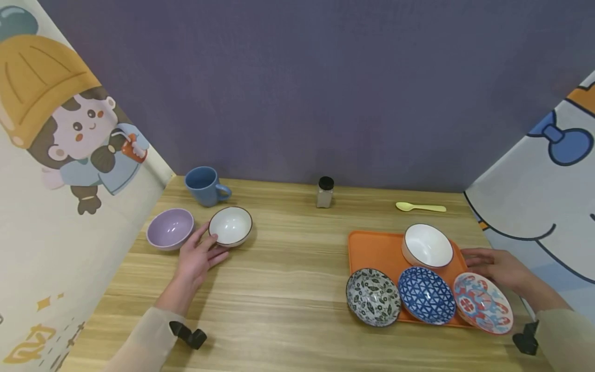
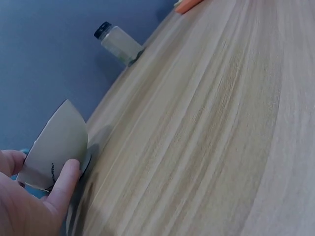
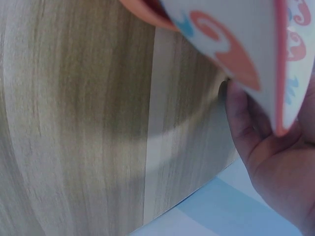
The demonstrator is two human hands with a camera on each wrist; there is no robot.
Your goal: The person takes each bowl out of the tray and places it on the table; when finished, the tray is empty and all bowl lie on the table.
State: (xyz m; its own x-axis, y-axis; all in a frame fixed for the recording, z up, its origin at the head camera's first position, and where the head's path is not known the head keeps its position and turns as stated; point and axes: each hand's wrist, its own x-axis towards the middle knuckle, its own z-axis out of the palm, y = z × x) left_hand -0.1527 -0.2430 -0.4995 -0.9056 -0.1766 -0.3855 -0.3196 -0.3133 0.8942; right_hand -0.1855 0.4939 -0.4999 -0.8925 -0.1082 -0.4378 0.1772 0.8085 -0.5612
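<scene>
My left hand (image 1: 197, 258) grips a small white bowl with a dark rim (image 1: 231, 226) at its near left side. In the left wrist view its thumb lies on the bowl's outer wall (image 2: 61, 140) while other fingers are at the rim. To the left sits a purple bowl (image 1: 170, 229). My right hand (image 1: 499, 266) has its fingers extended along the right edge of an orange tray (image 1: 372, 248). A red-and-blue patterned bowl (image 1: 483, 303) stands close beside that hand and hides part of it in the right wrist view.
On the tray stand another white bowl (image 1: 427, 246), a blue patterned bowl (image 1: 426, 295) and a black-and-white leaf-patterned bowl (image 1: 373, 297). Along the back are a blue mug (image 1: 204, 187), a black-lidded jar (image 1: 324, 193) and a yellow spoon (image 1: 420, 207). Walls border the table (image 1: 288, 289).
</scene>
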